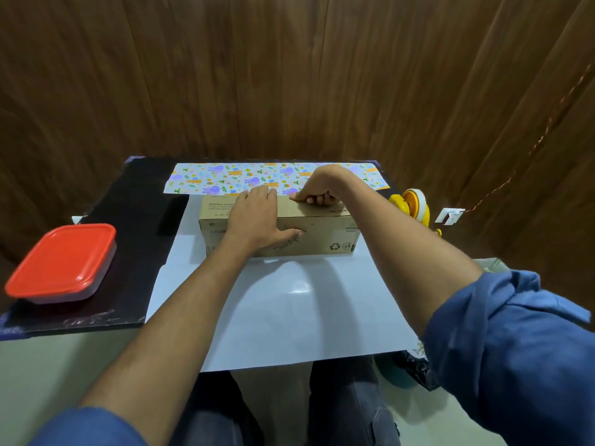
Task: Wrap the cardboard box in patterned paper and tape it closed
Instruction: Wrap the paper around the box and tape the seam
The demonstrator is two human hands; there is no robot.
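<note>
Both hands on the cardboard box [309, 233], which lies lengthwise on the white back of the patterned paper [289, 304] on my dark worktop [135, 201]. My left hand [257, 217] presses flat, fingers released. My right hand [317, 188] is clenched, knuckles on the box's far edge, grasping nothing I can see. Tape dispenser [413, 206] sits right, red-lidded container [62, 262] left.

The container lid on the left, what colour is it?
The container lid is red, seen best in the head view.

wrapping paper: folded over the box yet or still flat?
Mostly flat. The wrapping paper lies spread white-side-up under the cardboard box; only its far edge shows the pattern.
</note>
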